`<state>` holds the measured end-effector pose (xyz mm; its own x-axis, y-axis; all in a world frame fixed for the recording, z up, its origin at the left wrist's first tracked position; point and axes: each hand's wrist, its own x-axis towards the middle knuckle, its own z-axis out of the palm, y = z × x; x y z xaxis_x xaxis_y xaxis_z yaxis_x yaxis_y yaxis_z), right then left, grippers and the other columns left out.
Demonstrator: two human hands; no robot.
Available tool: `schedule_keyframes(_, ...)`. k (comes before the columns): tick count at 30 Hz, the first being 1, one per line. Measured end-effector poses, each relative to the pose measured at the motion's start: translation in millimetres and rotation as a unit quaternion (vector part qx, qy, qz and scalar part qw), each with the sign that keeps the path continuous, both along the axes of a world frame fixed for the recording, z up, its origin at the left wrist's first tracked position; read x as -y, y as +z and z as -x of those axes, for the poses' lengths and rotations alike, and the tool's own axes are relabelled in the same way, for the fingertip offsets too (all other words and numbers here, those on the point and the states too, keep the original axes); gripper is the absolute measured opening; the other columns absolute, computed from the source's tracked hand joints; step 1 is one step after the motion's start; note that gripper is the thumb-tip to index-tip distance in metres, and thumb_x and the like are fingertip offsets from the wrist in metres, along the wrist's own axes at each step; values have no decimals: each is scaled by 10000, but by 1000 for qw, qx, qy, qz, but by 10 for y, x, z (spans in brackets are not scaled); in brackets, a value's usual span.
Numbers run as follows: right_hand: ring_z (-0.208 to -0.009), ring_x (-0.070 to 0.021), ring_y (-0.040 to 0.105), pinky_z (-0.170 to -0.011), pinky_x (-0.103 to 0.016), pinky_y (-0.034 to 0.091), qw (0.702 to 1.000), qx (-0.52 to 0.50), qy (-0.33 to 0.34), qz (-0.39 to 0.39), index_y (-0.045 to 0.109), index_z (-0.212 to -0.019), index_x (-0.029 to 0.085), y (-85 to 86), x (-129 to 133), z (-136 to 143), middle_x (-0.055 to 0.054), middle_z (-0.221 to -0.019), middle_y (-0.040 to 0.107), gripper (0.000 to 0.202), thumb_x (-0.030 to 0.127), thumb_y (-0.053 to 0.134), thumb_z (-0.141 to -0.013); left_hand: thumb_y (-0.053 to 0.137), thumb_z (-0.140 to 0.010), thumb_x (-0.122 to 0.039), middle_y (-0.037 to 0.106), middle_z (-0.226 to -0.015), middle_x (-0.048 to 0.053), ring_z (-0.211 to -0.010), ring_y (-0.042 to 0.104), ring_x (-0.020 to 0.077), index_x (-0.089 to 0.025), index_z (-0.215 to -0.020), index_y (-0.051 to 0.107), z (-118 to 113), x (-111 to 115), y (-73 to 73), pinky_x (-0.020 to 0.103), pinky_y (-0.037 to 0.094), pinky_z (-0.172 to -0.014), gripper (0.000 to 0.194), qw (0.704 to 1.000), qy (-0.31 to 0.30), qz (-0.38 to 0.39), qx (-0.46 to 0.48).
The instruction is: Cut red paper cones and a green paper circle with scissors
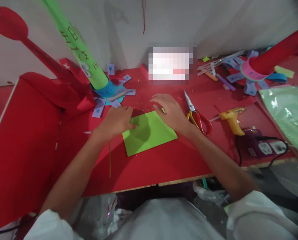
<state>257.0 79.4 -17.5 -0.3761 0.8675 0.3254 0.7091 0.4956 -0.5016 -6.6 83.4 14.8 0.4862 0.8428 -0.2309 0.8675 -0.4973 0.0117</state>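
Note:
A bright green rectangular sheet of paper (149, 136) lies slightly turned on the red tabletop between my two hands. My left hand (119, 120) rests at its upper left corner, thumb on the sheet and fingers reaching past the edge. Over the upper right side is my right hand (170, 111), fingers loosely stretched and thumb apart from them. A small green bit of the sheet's edge shows by that thumb; the rest of that corner is hidden. Scissors (195, 113) with red and yellow handles lie right of my right hand. A thin green strip (110, 160) lies below my left hand.
A green paper tube (89, 63) with a blue base stands behind my left hand, beside a red fork-shaped piece (39, 51). At right are a yellow glue gun (232, 120), a purple box (257, 146) with a cable, a red tube (281, 53) and a plastic packet (286, 110).

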Motion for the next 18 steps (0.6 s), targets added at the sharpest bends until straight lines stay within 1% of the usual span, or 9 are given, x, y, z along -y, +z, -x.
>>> schedule_keyframes(2, -1376, -310, 672, -1214, -537, 512, 999, -27, -17, -5, 761, -1315, 253, -44, -49, 27, -114, -1421, 771, 387, 237, 440, -1101, 859, -903, -522, 764, -1138, 180, -1132, 722, 429, -166, -1060, 715, -18, -85, 27, 470, 521, -893, 415, 1000, -12, 26, 10)
schedule_keyframes(4, -1333, -311, 691, -1191, -528, 521, 999, -28, -28, 1, 774, -1260, 245, -116, -49, 27, -120, -1366, 791, 382, 239, 428, -1097, 862, -889, -510, 764, -1094, 157, -1100, 730, 407, -186, -970, 708, -42, -128, 45, 429, 504, -832, 367, 998, -18, 48, 22)
schedule_keyframes(6, -1301, -312, 701, -1171, -521, 528, 999, -23, -33, 12, 779, -1231, 242, -187, -26, 8, -121, -1339, 799, 382, 238, 424, -1091, 831, -905, -470, 775, -1053, 131, -1028, 745, 373, -196, -1006, 709, -65, -151, 62, 398, 480, -770, 316, 997, -7, 74, 26)
schedule_keyframes(9, -1276, -310, 704, -1146, -508, 537, 998, -27, -42, 24, 779, -1237, 243, -256, 1, -25, -116, -1327, 803, 383, 249, 424, -1092, 769, -930, -349, 804, -1095, 96, -988, 756, 322, -213, -1172, 710, -78, -189, 89, 355, 444, -728, 283, 991, 1, 125, 54)
schedule_keyframes(10, -1274, -311, 704, -1146, -508, 537, 998, -28, -43, 27, 777, -1249, 239, -269, 5, -32, -118, -1328, 804, 383, 263, 427, -1096, 749, -934, -315, 809, -1126, 86, -1009, 757, 309, -221, -1203, 709, -73, -207, 100, 345, 442, -737, 288, 988, -7, 137, 72)
schedule_keyframes(12, -1284, -318, 704, -1156, -515, 535, 998, -28, -41, 33, 772, -1287, 225, -282, 9, -39, -127, -1340, 804, 383, 302, 444, -1104, 716, -949, -289, 808, -1158, 68, -1043, 749, 289, -229, -1195, 718, -49, -251, 126, 338, 453, -783, 253, 983, -31, 146, 111)
schedule_keyframes(14, -1318, -324, 698, -1171, -528, 534, 998, -30, -40, 37, 745, -1373, 218, -273, 16, -44, -136, -1388, 793, 405, 336, 462, -1108, 698, -969, -300, 801, -1110, 53, -1034, 736, 275, -225, -1147, 728, -17, -299, 160, 348, 475, -852, 196, 979, -41, 136, 147)
schedule_keyframes(16, -1383, -332, 672, -1200, -559, 522, 997, -29, -59, 25, 687, -1493, 226, -232, 30, -53, -142, -1470, 759, 455, 351, 469, -1113, 713, -977, -324, 790, -1089, 54, -1052, 718, 277, -209, -1128, 737, 8, -344, 191, 375, 489, -936, 191, 978, -31, 101, 180)
schedule_keyframes(18, -1495, -345, 600, -1273, -609, 454, 996, -1, -92, -10, 629, -1582, 234, -165, 55, -61, -144, -1584, 690, 500, 343, 462, -1124, 741, -978, -339, 781, -1122, 70, -1088, 702, 288, -185, -1144, 744, 17, -382, 198, 405, 491, -992, 227, 977, -9, 51, 207)
